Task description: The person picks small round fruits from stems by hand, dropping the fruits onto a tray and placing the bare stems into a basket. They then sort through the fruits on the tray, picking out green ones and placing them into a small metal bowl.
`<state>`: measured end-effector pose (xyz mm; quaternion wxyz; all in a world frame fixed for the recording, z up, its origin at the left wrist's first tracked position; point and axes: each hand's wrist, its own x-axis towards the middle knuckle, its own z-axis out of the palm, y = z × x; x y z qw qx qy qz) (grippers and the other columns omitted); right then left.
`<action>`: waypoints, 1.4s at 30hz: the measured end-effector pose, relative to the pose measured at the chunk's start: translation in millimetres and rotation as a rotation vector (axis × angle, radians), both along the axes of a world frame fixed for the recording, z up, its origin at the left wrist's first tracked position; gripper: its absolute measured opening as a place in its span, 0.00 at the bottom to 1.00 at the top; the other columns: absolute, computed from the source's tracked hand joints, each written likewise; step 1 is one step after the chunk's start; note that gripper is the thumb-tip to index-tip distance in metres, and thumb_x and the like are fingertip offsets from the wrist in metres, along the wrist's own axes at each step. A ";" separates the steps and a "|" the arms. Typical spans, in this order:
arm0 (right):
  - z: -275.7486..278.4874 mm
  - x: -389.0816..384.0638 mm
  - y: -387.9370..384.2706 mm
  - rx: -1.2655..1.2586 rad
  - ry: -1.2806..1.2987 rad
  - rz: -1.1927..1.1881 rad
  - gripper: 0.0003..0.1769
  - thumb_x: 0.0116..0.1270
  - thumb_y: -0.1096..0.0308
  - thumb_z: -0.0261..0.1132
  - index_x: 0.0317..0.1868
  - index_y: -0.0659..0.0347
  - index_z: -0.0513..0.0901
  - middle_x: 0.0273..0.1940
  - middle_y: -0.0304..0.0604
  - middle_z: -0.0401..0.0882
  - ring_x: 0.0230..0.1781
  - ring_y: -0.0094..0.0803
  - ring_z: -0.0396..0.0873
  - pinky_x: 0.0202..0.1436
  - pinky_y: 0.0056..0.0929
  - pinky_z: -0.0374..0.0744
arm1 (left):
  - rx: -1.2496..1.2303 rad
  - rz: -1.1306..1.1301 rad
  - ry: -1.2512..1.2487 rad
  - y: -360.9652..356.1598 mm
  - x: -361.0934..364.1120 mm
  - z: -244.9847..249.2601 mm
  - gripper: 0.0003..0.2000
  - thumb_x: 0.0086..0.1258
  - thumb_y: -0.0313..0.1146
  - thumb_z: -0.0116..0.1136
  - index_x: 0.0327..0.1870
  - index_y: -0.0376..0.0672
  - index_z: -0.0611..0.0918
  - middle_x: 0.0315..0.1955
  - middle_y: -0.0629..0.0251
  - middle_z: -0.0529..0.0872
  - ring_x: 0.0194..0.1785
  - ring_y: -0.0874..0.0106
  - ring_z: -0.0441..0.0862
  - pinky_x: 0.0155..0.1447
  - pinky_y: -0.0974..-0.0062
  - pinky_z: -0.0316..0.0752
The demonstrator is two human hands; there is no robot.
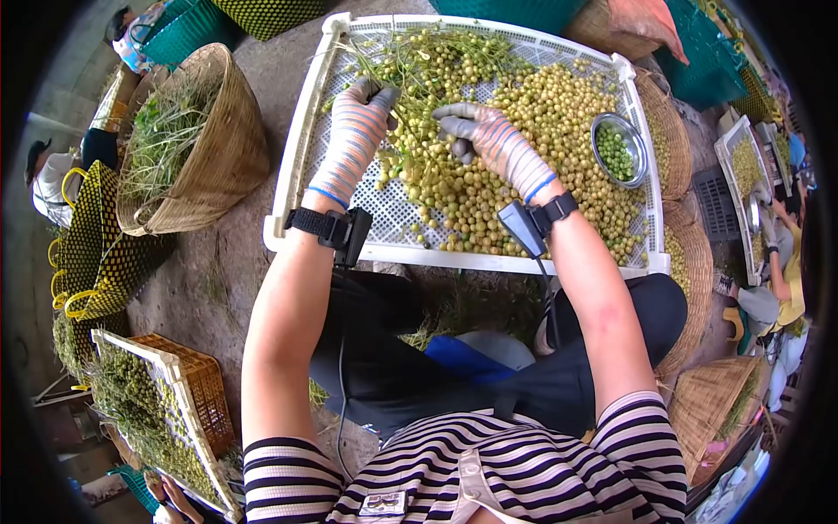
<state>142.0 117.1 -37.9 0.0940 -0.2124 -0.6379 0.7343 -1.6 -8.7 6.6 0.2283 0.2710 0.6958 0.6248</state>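
Observation:
A white mesh tray (pixel 410 256) lies across my lap, with small round yellow-green fruits (pixel 550 96) spread over it. My left hand (pixel 362 122), in a striped glove with grey fingertips, is closed at the tray's left part, on thin green stems (pixel 384 63); its exact grip is partly hidden. My right hand (pixel 493 144), gloved alike, hovers over the fruits in the middle. Its fingers are bent and apart, with nothing visible between them. At the tray's right side a metal bowl (pixel 643 155) holds greener fruits (pixel 614 150).
A wicker basket (pixel 236 131) of stems stands left. Below it, another tray (pixel 188 397) of fruits rests on an orange crate (pixel 205 371). Round woven baskets (pixel 690 288) adjoin my tray's right edge. A person in yellow (pixel 790 288) works at a tray far right.

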 end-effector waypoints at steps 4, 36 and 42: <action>-9.3 -8.8 11.8 0.688 -0.090 0.124 0.23 0.57 0.62 0.66 0.51 0.64 0.76 0.36 0.40 0.80 0.34 0.29 0.78 0.40 0.28 0.78 | -0.117 -0.052 0.034 -3.4 5.0 7.1 0.09 0.64 0.32 0.57 0.41 0.37 0.80 0.20 0.69 0.80 0.18 0.81 0.70 0.21 0.83 0.66; -10.2 -27.0 -15.8 1.094 -0.436 0.222 0.24 0.65 0.48 0.51 0.51 0.57 0.76 0.47 0.50 0.78 0.48 0.45 0.76 0.54 0.39 0.72 | 0.199 0.108 -0.237 3.4 3.2 1.0 0.08 0.60 0.24 0.59 0.39 0.34 0.78 0.26 0.65 0.82 0.20 0.75 0.75 0.24 0.80 0.71; -11.8 -32.2 -5.9 0.913 -0.331 0.219 0.29 0.61 0.44 0.54 0.48 0.62 0.77 0.43 0.54 0.79 0.45 0.50 0.76 0.51 0.39 0.73 | 0.257 -0.094 0.106 4.6 3.1 -3.4 0.09 0.60 0.31 0.62 0.40 0.40 0.80 0.28 0.68 0.82 0.23 0.80 0.73 0.28 0.82 0.69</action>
